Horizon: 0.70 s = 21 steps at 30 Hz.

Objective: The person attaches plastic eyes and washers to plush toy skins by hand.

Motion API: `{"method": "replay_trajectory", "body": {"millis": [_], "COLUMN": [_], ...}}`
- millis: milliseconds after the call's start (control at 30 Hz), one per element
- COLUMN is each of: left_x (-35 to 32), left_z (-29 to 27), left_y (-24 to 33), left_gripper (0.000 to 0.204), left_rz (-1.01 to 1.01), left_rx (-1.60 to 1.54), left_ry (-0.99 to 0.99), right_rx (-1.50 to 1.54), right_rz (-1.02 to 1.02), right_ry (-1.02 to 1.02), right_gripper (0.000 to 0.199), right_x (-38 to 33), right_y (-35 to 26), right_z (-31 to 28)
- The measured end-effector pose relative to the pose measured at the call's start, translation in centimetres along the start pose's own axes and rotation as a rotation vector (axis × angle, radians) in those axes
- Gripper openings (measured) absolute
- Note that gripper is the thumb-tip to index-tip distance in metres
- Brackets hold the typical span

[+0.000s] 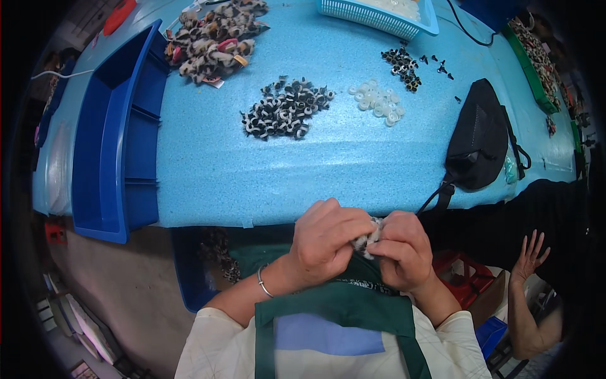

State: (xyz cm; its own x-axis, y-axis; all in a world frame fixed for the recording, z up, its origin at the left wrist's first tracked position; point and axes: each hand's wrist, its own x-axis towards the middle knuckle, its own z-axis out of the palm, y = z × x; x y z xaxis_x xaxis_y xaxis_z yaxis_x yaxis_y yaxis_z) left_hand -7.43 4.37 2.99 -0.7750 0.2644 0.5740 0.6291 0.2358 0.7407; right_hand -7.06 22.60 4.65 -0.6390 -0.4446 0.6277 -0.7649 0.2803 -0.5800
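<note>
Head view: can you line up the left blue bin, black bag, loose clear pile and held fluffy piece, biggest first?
1. Left blue bin
2. Black bag
3. Loose clear pile
Unsure: held fluffy piece, partly hidden

Furry piece (367, 242) mostly hidden, basket (369, 20) cropped

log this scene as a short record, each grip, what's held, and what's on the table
left grip: on the plush piece
right grip: pinching the same piece
held item: fuzzy, light-and-dark, partly hidden
table middle: pile of black-and-white parts; translucent discs right of it
table left: blue bin; plush pile beyond
table right: black bag
</note>
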Motion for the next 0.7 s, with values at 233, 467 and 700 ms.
{"method": "replay_trajectory", "body": {"millis": [233,467,700], "left_x": [0.7,-0.3,-1.0], "left_z": [0.3,0.7,0.5], "left_y": [-2.2,-3.5,-3.6], "left_gripper": [0.043,0.036,0.048], "left_rz": [0.084,0.071,0.079], "left_rx": [0.069,-0.018,0.022], "left_ry": [0.002,-0.057,-0.092], "right_rx": [0.184,-0.301,-0.47], "right_rz": [0.308,0.534,0.508], "right_ry": [-0.089,0.156,0.071], "right_gripper": [0.024,0.019,0.019], "right_x": [0.6,3.7,6.8], "right_y": [0.3,7.5,11.6], "right_z": [-0.1,-3.1,-2.1]}}
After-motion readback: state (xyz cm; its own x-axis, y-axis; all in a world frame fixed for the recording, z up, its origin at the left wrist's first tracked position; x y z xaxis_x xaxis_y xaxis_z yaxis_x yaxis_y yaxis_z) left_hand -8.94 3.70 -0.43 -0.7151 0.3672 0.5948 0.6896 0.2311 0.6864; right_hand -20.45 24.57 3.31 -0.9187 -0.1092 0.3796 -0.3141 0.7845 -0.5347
